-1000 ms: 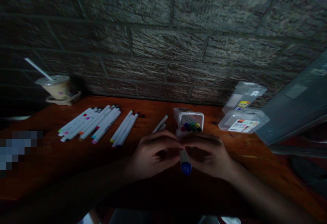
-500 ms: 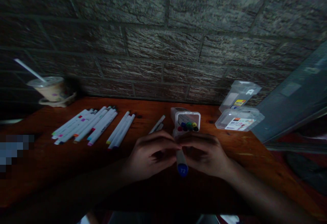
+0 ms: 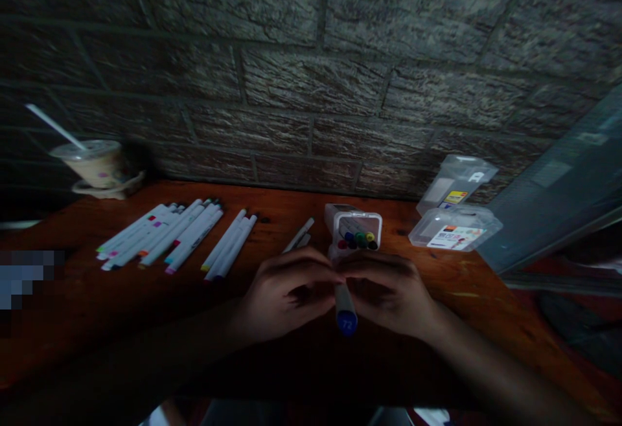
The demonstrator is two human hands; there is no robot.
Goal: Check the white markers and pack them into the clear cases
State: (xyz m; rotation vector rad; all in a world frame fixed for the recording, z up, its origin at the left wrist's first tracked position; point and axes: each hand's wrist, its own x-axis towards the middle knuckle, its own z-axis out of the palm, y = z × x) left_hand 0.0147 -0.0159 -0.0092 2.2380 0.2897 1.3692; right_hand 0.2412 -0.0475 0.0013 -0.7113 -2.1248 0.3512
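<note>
Between my left hand [image 3: 294,293] and my right hand [image 3: 396,293] is a white marker [image 3: 344,300], its blue end marked 72 pointing toward me. Fingertips of both hands are closed on the marker's sides. Just beyond the hands, a clear plastic case [image 3: 357,219] lies with its opening facing me. Several markers [image 3: 359,238] with red, blue, green, yellow and dark ends sit inside it. Left of the case, a couple of pale pens [image 3: 299,235] rest partly hidden behind my left hand.
Several white markers [image 3: 160,235] lie in a spread on the wooden table [image 3: 276,202], with a smaller group [image 3: 230,245] beside them. A drink cup with a straw [image 3: 94,164] stands far left. Two clear plastic covers [image 3: 457,183] are at the back right, near the brick wall [image 3: 311,89].
Both hands keep their hold on the marker, almost unmoved. The view has shifted very slightly; nothing else has visibly changed.
</note>
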